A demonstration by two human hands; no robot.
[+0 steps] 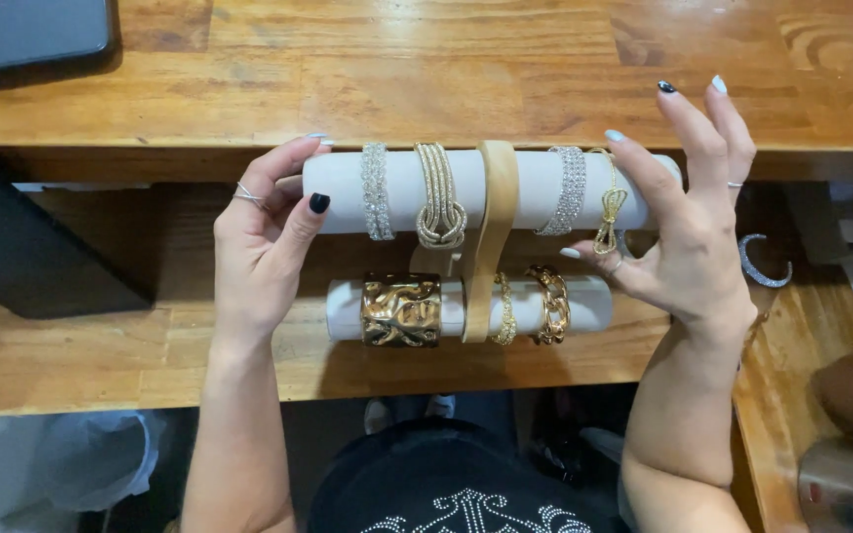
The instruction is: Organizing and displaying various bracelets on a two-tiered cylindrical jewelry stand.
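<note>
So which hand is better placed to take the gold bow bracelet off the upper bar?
Probably the right hand: its thumb lies right beside the gold bow bracelet. The left hand grips the upper bar's far end.

I see two white padded rolls (525, 188) on a tan wooden upright (494, 237), over warm orange-brown grained wooden shelves (446, 79). The wide hammered cuff (402, 309) gleams gold; the sparkly banded bracelets (377, 192) read silver. Fingernails on my left hand (264, 242) are black and pale blue.
</note>
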